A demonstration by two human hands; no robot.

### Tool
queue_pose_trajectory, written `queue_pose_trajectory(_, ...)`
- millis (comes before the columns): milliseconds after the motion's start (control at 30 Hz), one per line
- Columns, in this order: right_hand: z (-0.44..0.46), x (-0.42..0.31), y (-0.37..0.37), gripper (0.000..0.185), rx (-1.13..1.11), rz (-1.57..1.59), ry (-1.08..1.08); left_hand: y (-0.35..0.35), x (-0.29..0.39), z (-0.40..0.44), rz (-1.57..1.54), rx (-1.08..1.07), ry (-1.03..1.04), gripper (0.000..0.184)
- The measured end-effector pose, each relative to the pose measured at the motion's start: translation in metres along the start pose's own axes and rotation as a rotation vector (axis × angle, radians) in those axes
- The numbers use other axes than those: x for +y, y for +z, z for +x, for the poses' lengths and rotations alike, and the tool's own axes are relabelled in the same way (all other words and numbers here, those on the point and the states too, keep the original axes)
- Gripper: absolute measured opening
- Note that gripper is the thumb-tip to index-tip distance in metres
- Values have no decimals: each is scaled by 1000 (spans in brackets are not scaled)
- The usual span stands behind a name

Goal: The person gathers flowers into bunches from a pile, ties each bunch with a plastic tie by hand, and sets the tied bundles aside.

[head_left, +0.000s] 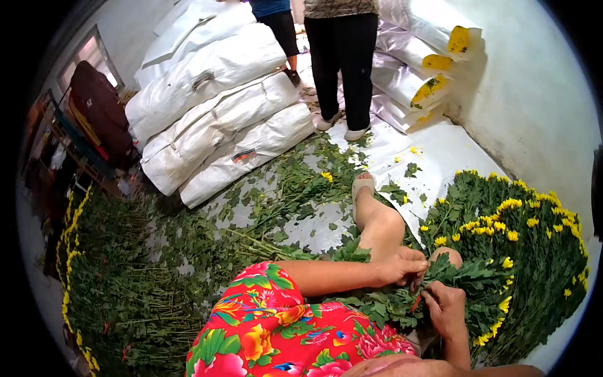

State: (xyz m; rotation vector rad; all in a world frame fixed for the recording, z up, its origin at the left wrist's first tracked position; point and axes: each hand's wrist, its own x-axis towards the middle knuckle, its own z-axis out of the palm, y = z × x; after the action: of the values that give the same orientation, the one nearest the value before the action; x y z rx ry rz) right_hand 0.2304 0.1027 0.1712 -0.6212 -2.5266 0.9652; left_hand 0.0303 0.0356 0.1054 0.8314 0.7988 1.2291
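A bunch of leafy green stems (377,301) with yellow blooms lies across my lap, its flower heads toward the right. My left hand (402,266) is closed at the bunch's upper side, fingertips pinched together; what they hold is too small to make out. Below and to the right, my right hand (445,308) is closed too, its fingers bent against the leaves. A thin red tie (416,304) shows between the two hands, beside the right fingers. Whether either hand grips it is unclear.
Yellow-flowered bunches (540,251) are heaped at the right, and more stems (132,289) at the left. White wrapped bundles (207,75) are stacked behind, others (408,75) by the wall. Two people (342,63) stand at the back. Loose leaves cover the floor.
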Motion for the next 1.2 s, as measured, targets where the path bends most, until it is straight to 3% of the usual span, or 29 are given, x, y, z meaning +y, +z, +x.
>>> queue_pose_trajectory(100,1,-1,-5,7,-26,-17,5,5,-8,0,-18,-18,-43,23)
queue_pose_trajectory(200,5,-6,-10,12,8,-237,-277,7,-5,-1,108,-93,53,11)
queue_pose_trajectory(233,5,-9,-13,12,9,-236,-284,6,-6,3,285,-126,183,15)
queue_pose_trajectory(300,8,-11,-19,15,-142,-324,-298,2,-9,6,389,-177,156,17)
queue_pose_trajectory(367,14,-17,-20,18,-115,-307,-357,6,-9,4,368,-185,145,18)
queue_pose_trajectory(600,33,-21,-14,15,-80,-310,-334,9,-13,-1,358,-101,87,20)
queue_pose_trajectory(667,33,-16,-5,10,8,-106,-104,4,-16,0,345,-70,102,17)
queue_pose_trajectory(700,31,-20,-6,10,8,-103,-107,3,-15,0,334,-41,120,14)
queue_pose_trajectory(767,25,-30,-10,23,14,153,54,4,-12,-3,317,-9,137,9)
queue_pose_trajectory(800,19,-11,-4,28,-14,70,-115,-1,-22,0,248,-42,175,9)
queue_pose_trajectory(933,10,-32,-7,23,-37,94,98,-1,-17,-1,177,-82,166,12)
queue_pose_trajectory(1000,7,-23,-5,13,-25,46,9,-3,-22,1,186,-80,112,15)
queue_pose_trajectory(1100,2,-17,-3,8,108,38,85,2,-8,0,88,-26,55,16)
queue_pose_trajectory(1200,0,-28,-2,12,170,-89,-77,-2,-4,3,177,-5,7,14)
